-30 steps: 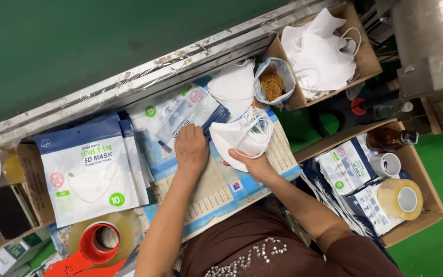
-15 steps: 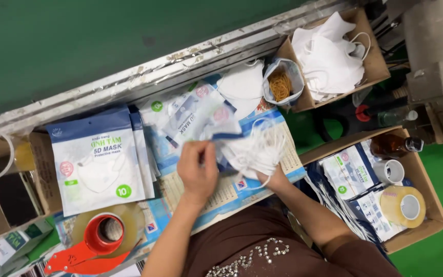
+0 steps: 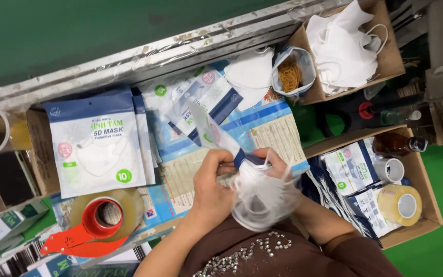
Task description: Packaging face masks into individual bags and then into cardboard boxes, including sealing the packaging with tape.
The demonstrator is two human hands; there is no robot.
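Two hands, left hand [image 3: 212, 179] and right hand [image 3: 273, 161], grip a clear pouch [image 3: 226, 141] over white masks [image 3: 260, 192]; a cardboard box [image 3: 393, 59] holds soft masks, a bag [image 3: 290, 74] rubber bands.

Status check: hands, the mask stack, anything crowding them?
Both hands gripping: left hand, right hand. Mask stack at pouch mouth. Tape dispenser sits left, apart.

masks [image 3: 342, 46]: white | pouch [image 3: 97, 141]: white, blue top | tape dispenser [image 3: 85, 233]: red | floor [image 3: 67, 36]: green
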